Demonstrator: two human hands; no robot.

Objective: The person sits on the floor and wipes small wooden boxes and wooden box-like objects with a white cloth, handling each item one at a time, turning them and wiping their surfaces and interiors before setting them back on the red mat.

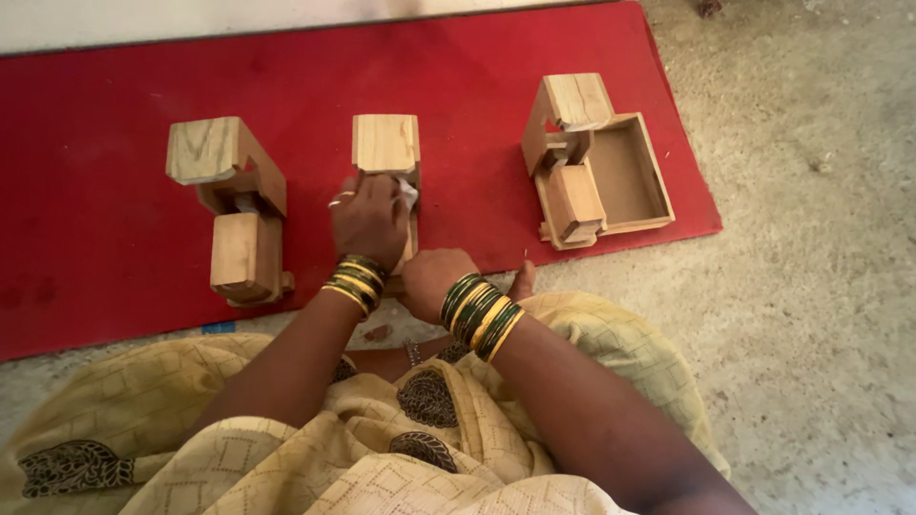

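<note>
Three light wooden block pieces stand in a row on a red mat [105,229]. My left hand [367,221] rests on the middle wooden piece [385,143], with a scrap of white cloth or paper [408,194] under its fingers. My right hand [431,281] is curled at the near end of that same piece, its fingers hidden. The left wooden piece [229,205] and the right wooden piece [584,162], which includes an open shallow tray, stand untouched. Green and gold bangles circle both wrists.
The mat lies on a rough grey floor [811,286]. A pale wall edge [191,24] runs along the mat's far side. My yellow patterned garment [382,458] fills the near foreground, with a foot showing near the mat's edge.
</note>
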